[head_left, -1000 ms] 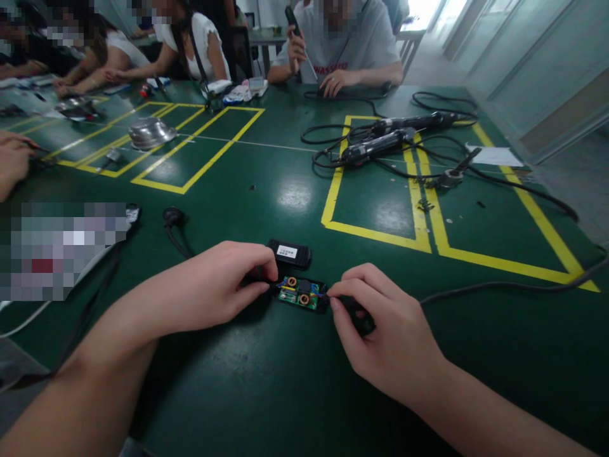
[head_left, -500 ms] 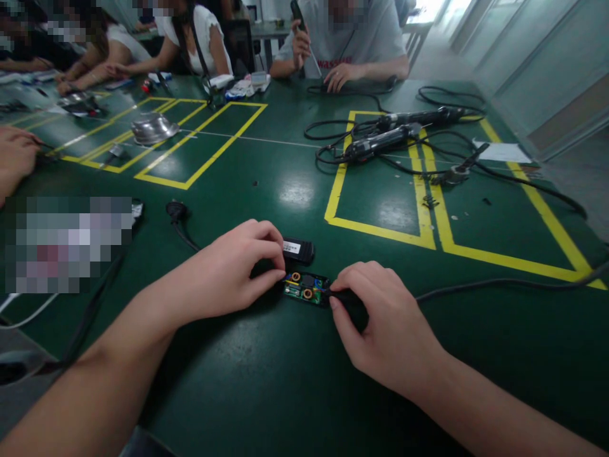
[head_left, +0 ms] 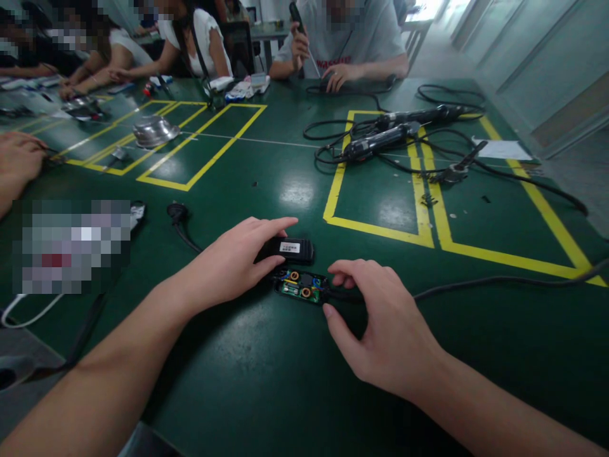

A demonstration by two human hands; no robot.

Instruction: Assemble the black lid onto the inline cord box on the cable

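A small black case half [head_left: 276, 291] lies on the green table, and in it sits a green circuit board [head_left: 301, 287] with copper coils and coloured wires. Just behind it rests the black case cover [head_left: 304, 251] with a white label. My left hand [head_left: 247, 254] is open at the cover's left end, thumb and fingers apart around it; whether they touch it I cannot tell. My right hand [head_left: 375, 308] is open at the right end of the case, its fingers apart above and below the black cable [head_left: 342, 296] that enters there.
A power plug [head_left: 177, 212] on a cord lies to the left. Black electric screwdrivers [head_left: 380, 141] with looped cords lie at the back right, near loose screws [head_left: 428, 200]. A metal bowl [head_left: 155, 131] stands at the back left. Other people sit around the table [head_left: 247, 374].
Both hands have let go of the board and cable ends. My left fingers have spread and moved up toward the cover. My right fingers have parted.
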